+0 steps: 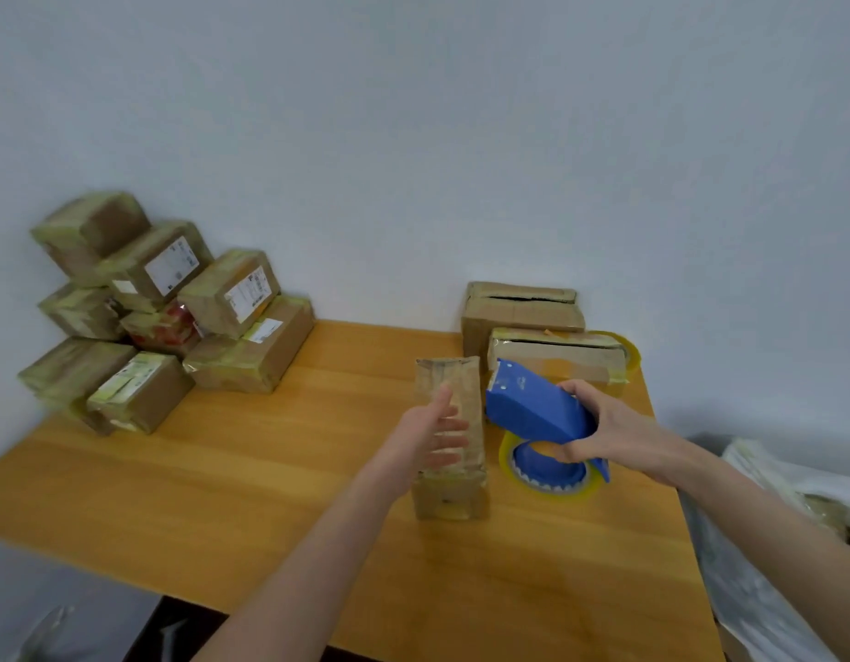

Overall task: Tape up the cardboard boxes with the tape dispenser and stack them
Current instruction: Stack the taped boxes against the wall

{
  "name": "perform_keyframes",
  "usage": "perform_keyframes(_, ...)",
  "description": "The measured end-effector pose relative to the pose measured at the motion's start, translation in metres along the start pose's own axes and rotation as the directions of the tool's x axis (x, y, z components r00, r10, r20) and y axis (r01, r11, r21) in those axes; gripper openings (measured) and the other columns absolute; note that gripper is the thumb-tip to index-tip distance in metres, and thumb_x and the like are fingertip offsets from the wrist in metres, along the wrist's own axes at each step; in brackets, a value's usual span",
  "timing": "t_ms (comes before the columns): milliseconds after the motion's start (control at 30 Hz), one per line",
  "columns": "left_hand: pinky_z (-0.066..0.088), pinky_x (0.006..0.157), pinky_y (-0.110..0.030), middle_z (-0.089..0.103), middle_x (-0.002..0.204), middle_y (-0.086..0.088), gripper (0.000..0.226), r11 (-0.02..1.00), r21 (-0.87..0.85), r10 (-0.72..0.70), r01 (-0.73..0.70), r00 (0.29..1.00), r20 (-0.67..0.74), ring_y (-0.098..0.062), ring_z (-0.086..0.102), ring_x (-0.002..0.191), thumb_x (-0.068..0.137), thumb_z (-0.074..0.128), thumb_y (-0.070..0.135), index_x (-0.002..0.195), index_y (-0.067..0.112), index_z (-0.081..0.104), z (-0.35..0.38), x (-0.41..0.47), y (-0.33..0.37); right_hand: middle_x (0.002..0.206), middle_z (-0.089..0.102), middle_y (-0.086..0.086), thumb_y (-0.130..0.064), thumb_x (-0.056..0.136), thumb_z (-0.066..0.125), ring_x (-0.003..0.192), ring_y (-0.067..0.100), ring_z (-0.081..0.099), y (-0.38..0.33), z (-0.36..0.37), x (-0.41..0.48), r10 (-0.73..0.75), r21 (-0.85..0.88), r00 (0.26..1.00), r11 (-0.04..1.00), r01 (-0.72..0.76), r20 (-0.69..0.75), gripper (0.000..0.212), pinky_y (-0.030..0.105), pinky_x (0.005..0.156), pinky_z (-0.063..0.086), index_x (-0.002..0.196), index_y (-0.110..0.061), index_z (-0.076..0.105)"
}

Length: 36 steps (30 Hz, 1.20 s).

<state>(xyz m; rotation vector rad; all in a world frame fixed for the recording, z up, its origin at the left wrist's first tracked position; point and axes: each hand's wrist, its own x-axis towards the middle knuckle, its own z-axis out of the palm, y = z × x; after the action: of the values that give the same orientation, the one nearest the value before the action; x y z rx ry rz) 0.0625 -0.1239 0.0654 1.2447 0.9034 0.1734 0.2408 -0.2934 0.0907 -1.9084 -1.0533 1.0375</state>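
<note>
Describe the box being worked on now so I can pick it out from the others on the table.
On the orange wooden table, look right of centre, in front of two slit-topped boxes by the wall. The tall narrow brown cardboard box stands upright alone, the left hand against it, with the blue tape dispenser beside it.

No legible text anywhere. White shipping labels sit on several taped boxes in the stack at the table's left: one on the upper box (161, 262), one on the box right of it (232, 291), one on the long lower box (256, 348), a pale printed one on the front box (139, 391). All carry dark print and barcode-like marks, too blurred to read. Blue tape dispenser (537, 406) shows a faint embossed mark near its front, unreadable.
</note>
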Motion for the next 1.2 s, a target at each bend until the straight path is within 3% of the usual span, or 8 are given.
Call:
perform_keyframes(267, 0.048, 0.060, -0.023, 0.064, 0.075, 0.002, 0.019, 0.992, -0.120, 0.042, -0.035, 0.998, 0.053, -0.009, 0.058, 0.066, 0.091, 0.063, 0.032, 0.087, 0.013, 0.065, -0.006, -0.009, -0.009, 0.112, 0.054, -0.004, -0.020, 0.059, 0.074, 0.082, -0.008, 0.060, -0.014, 0.016, 0.003, -0.063, -0.024, 0.994, 0.998, 0.066, 0.093, 0.068, 0.009, 0.067, 0.047, 0.120, -0.031, 0.046)
perform_keyframes(400, 0.048, 0.063, -0.024, 0.066, 0.076, 0.002, 0.014, 0.996, -0.078, 0.041, -0.037, 0.998, 0.056, -0.009, 0.060, 0.067, 0.094, 0.060, 0.022, 0.088, 0.012, 0.067, -0.013, -0.010, -0.012, 0.111, 0.054, -0.004, -0.022, 0.059, 0.075, 0.082, -0.008, 0.059, -0.010, 0.020, 0.006, -0.056, -0.044, 0.993, 0.997, 0.061, 0.103, 0.066, 0.009, 0.066, 0.046, 0.118, -0.031, 0.047)
perform_keyframes(567, 0.047, 0.068, -0.029, 0.071, 0.086, 0.000, 0.042, 0.979, -0.188, -0.066, 0.075, 0.996, 0.054, -0.017, 0.058, 0.078, 0.101, 0.040, 0.037, 0.088, 0.013, 0.072, -0.018, -0.011, -0.012, 0.110, 0.055, -0.007, -0.024, 0.057, 0.075, 0.083, -0.007, 0.060, -0.010, 0.019, 0.009, -0.081, -0.064, 0.994, 0.994, 0.085, 0.074, 0.066, 0.008, 0.064, 0.046, 0.116, -0.034, 0.047)
perform_keyframes(667, 0.048, 0.063, -0.025, 0.069, 0.083, 0.004, 0.036, 0.998, -0.045, -0.053, 0.052, 0.998, -0.039, -0.012, 0.058, 0.074, 0.092, 0.056, 0.048, 0.087, 0.015, 0.071, -0.015, -0.013, -0.011, 0.109, 0.055, -0.012, -0.032, 0.056, 0.077, 0.089, -0.002, 0.060, -0.010, 0.018, 0.011, -0.103, -0.168, 0.993, 0.980, 0.110, 0.054, 0.066, 0.010, 0.064, 0.047, 0.115, -0.038, 0.046)
perform_keyframes(767, 0.046, 0.059, -0.021, 0.069, 0.076, 0.002, 0.015, 0.998, 0.062, 0.009, -0.001, 0.993, -0.122, -0.010, 0.060, 0.069, 0.087, 0.069, 0.028, 0.088, 0.013, 0.069, -0.013, -0.010, -0.015, 0.110, 0.051, -0.020, -0.041, 0.060, 0.083, 0.096, 0.001, 0.057, -0.008, 0.019, 0.015, -0.142, -0.341, 0.990, 0.929, 0.142, 0.025, 0.073, 0.013, 0.070, 0.046, 0.120, -0.042, 0.041)
perform_keyframes(867, 0.043, 0.054, -0.020, 0.066, 0.066, 0.002, 0.009, 0.996, 0.094, 0.028, -0.011, 0.985, -0.173, -0.009, 0.059, 0.061, 0.089, 0.066, 0.015, 0.082, 0.011, 0.069, -0.014, -0.009, -0.019, 0.113, 0.052, -0.018, -0.040, 0.069, 0.083, 0.099, 0.006, 0.055, -0.010, 0.022, 0.017, -0.197, -0.458, 0.980, 0.871, 0.176, 0.003, 0.075, 0.024, 0.082, 0.051, 0.130, -0.039, 0.041)
perform_keyframes(1100, 0.047, 0.052, -0.019, 0.067, 0.073, -0.001, 0.012, 0.990, 0.134, 0.074, -0.050, 0.980, -0.183, -0.008, 0.061, 0.062, 0.091, 0.065, 0.019, 0.091, 0.008, 0.070, -0.029, -0.015, -0.018, 0.118, 0.052, -0.018, -0.052, 0.061, 0.070, 0.103, 0.005, 0.054, -0.018, 0.023, 0.016, -0.232, -0.482, 0.969, 0.841, 0.246, 0.088, 0.082, 0.025, 0.084, 0.052, 0.136, -0.038, 0.040)
perform_keyframes(1200, 0.048, 0.050, -0.018, 0.064, 0.074, -0.001, 0.013, 0.988, 0.149, 0.078, -0.034, 0.952, -0.297, -0.009, 0.059, 0.064, 0.091, 0.066, 0.021, 0.085, 0.011, 0.070, -0.057, -0.023, -0.023, 0.113, 0.050, -0.024, -0.051, 0.060, 0.069, 0.100, 0.000, 0.054, -0.011, 0.011, 0.010, -0.219, -0.484, 0.972, 0.843, 0.235, 0.089, 0.078, 0.021, 0.081, 0.049, 0.131, -0.044, 0.039)
